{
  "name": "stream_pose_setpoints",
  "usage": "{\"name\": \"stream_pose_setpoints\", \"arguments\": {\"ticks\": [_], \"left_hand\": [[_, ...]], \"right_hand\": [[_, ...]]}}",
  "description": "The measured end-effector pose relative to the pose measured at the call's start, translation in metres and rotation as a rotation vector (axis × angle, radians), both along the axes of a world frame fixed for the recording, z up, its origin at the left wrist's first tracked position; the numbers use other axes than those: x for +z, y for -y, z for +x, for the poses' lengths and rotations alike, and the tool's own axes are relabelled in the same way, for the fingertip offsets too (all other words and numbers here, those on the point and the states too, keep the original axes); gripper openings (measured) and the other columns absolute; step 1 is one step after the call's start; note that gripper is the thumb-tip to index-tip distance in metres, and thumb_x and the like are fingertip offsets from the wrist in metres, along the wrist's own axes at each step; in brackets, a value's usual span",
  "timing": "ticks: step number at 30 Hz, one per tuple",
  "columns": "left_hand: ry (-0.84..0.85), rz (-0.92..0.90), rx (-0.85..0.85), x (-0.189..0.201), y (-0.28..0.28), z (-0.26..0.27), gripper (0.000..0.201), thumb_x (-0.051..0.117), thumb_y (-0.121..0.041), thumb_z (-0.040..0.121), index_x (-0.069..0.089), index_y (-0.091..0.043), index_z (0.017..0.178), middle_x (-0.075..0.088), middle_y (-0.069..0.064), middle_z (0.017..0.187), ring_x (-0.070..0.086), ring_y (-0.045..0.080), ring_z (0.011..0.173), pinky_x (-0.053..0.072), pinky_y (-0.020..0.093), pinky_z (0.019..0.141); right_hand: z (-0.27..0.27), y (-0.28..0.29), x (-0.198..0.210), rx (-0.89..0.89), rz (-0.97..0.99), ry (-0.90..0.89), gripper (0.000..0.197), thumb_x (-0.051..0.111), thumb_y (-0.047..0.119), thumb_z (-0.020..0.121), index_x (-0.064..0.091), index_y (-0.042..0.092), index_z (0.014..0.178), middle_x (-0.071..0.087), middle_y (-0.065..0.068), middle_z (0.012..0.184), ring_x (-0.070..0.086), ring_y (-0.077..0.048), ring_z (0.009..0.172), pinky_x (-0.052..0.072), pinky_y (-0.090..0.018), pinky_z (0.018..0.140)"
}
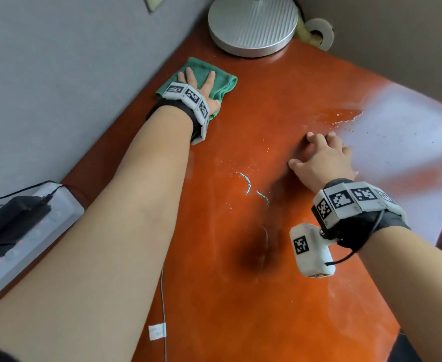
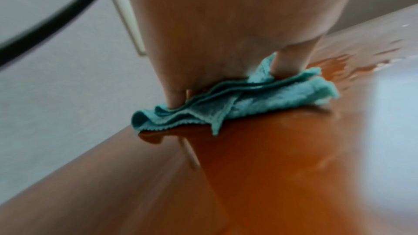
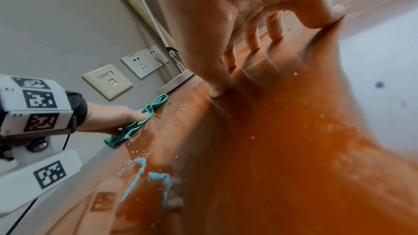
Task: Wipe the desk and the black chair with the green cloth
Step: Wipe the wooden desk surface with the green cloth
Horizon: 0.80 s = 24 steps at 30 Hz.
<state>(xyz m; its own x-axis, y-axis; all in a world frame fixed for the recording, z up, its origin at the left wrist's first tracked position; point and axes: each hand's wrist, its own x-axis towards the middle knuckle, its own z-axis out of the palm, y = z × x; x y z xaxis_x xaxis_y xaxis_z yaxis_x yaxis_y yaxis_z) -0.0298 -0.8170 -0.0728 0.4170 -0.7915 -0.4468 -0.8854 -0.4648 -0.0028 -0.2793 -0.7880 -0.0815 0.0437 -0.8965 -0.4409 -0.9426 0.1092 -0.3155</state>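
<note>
The folded green cloth (image 1: 201,74) lies at the far left of the glossy orange-brown desk (image 1: 253,244), close to the wall edge. My left hand (image 1: 199,84) presses flat on it with fingers spread; the left wrist view shows the cloth (image 2: 237,103) bunched under the palm (image 2: 226,33). My right hand (image 1: 321,158) rests on the desk's middle right, propped on its fingertips (image 3: 217,90) and holding nothing. Water droplets and streaks (image 1: 345,118) lie beyond it. From the right wrist, the cloth (image 3: 135,124) shows at the desk's left edge. The black chair is out of view.
A round silver lamp base (image 1: 253,24) stands at the desk's far end. A white power strip with a black adapter (image 1: 18,220) lies beside the desk on the left. Wall sockets (image 3: 142,62) sit above the desk. A thin white cable (image 1: 163,309) crosses the near desk.
</note>
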Motion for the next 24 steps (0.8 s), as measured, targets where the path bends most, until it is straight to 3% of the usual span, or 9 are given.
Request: {"name": "stream_pose_setpoints", "arguments": {"ticks": [7, 11, 14, 21, 24], "left_hand": [[-0.066, 0.049, -0.368, 0.001, 0.001, -0.038, 0.065, 0.037, -0.033, 0.098, -0.003, -0.036, 0.15, -0.016, 0.014, 0.157, -0.012, 0.032, 0.144, 0.001, 0.048, 0.116], [-0.103, 0.068, -0.404, -0.004, -0.011, -0.045, 0.061, 0.032, -0.031, 0.1, -0.004, -0.039, 0.149, -0.017, 0.012, 0.157, -0.014, 0.03, 0.145, -0.001, 0.046, 0.118], [-0.142, 0.034, -0.353, -0.007, -0.014, -0.036, 0.061, 0.033, -0.027, 0.1, -0.001, -0.041, 0.149, -0.017, 0.01, 0.157, -0.014, 0.028, 0.145, -0.002, 0.045, 0.117], [-0.122, -0.043, 0.064, -0.005, -0.024, 0.039, 0.056, 0.03, -0.024, 0.1, 0.007, -0.037, 0.15, -0.012, 0.012, 0.158, -0.012, 0.03, 0.145, -0.001, 0.046, 0.115], [-0.132, -0.033, 0.114, -0.007, -0.043, 0.056, 0.059, 0.031, -0.023, 0.099, 0.007, -0.038, 0.15, -0.013, 0.012, 0.158, -0.014, 0.031, 0.144, -0.002, 0.048, 0.116]], "right_hand": [[-0.001, 0.0, 0.0, 0.002, 0.001, 0.007, 0.062, 0.059, 0.041, 0.087, 0.03, 0.034, 0.141, 0.012, 0.004, 0.155, 0.01, -0.025, 0.143, 0.02, -0.067, 0.106], [0.0, 0.0, 0.002, 0.001, 0.015, 0.005, 0.064, 0.06, 0.042, 0.087, 0.029, 0.034, 0.143, 0.01, 0.004, 0.157, 0.009, -0.025, 0.143, 0.019, -0.066, 0.107], [-0.001, 0.0, 0.001, 0.004, 0.008, 0.006, 0.065, 0.061, 0.042, 0.086, 0.03, 0.034, 0.142, 0.01, 0.005, 0.157, 0.009, -0.025, 0.143, 0.021, -0.065, 0.107], [-0.005, 0.003, -0.008, 0.02, -0.025, 0.012, 0.067, 0.059, 0.044, 0.086, 0.028, 0.035, 0.144, 0.009, 0.004, 0.157, 0.009, -0.025, 0.144, 0.024, -0.061, 0.108], [-0.004, 0.002, -0.007, 0.01, -0.018, 0.005, 0.066, 0.059, 0.044, 0.086, 0.028, 0.035, 0.143, 0.008, 0.005, 0.158, 0.008, -0.024, 0.144, 0.022, -0.062, 0.109]]}}
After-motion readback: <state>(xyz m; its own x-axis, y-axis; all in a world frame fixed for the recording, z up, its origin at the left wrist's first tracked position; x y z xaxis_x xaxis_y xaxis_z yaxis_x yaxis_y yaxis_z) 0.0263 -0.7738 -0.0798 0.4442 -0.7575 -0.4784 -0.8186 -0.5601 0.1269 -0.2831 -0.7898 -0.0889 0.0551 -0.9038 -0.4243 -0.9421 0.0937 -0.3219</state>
